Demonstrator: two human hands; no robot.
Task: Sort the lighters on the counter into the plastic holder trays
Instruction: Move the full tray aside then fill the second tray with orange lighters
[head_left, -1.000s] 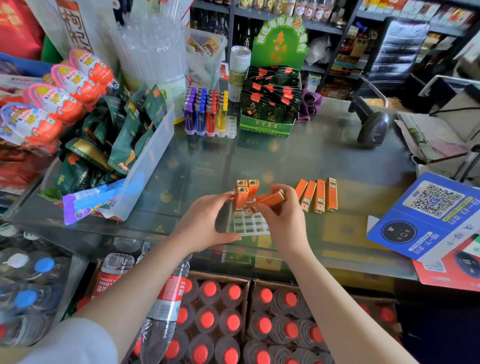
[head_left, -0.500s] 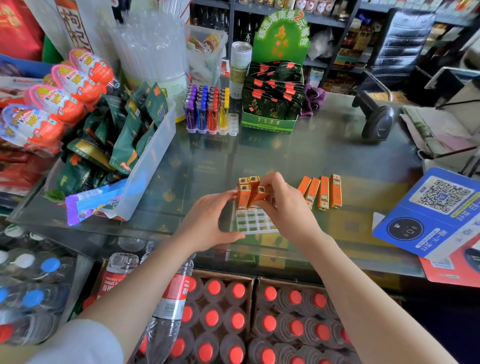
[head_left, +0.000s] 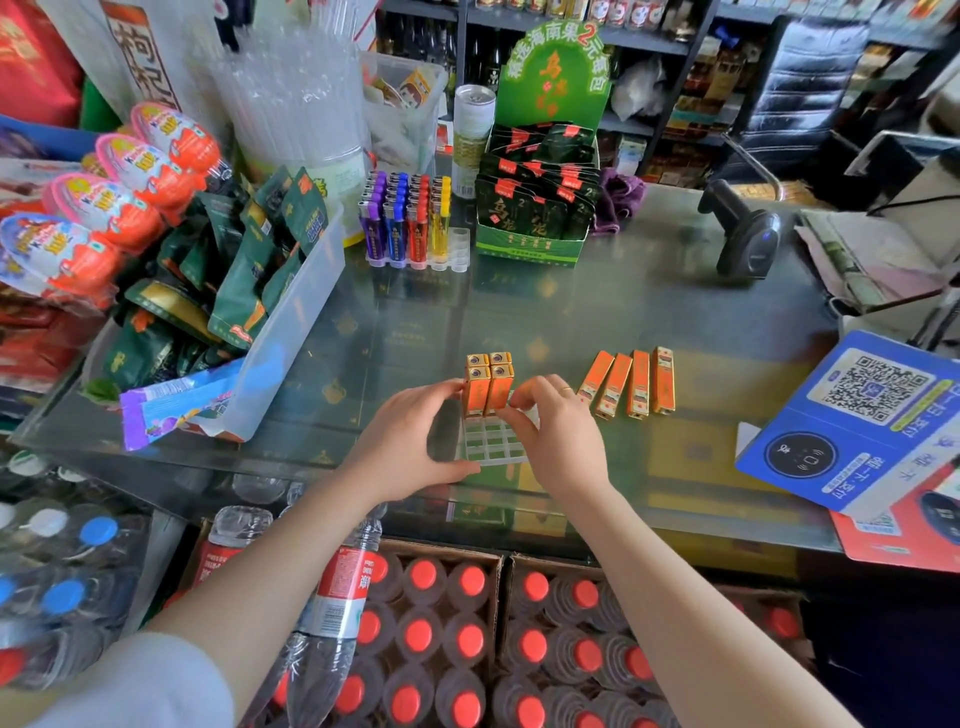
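Four orange lighters (head_left: 488, 385) stand upright in the far cells of a clear plastic holder tray (head_left: 493, 442) on the glass counter (head_left: 597, 306). The left hand (head_left: 410, 447) touches their left side while the right hand (head_left: 556, 436) pinches at the right one's base. Four more orange lighters (head_left: 631, 383) lie flat just right of the hands.

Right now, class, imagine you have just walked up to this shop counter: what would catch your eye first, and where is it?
First, the two hands at the near middle of the glass counter: the left hand and right hand flank four orange lighters standing upright in a clear tray. Just right of them, four more orange lighters lie flat in a row. Farther back stands a tray of purple, blue, red and yellow lighters.
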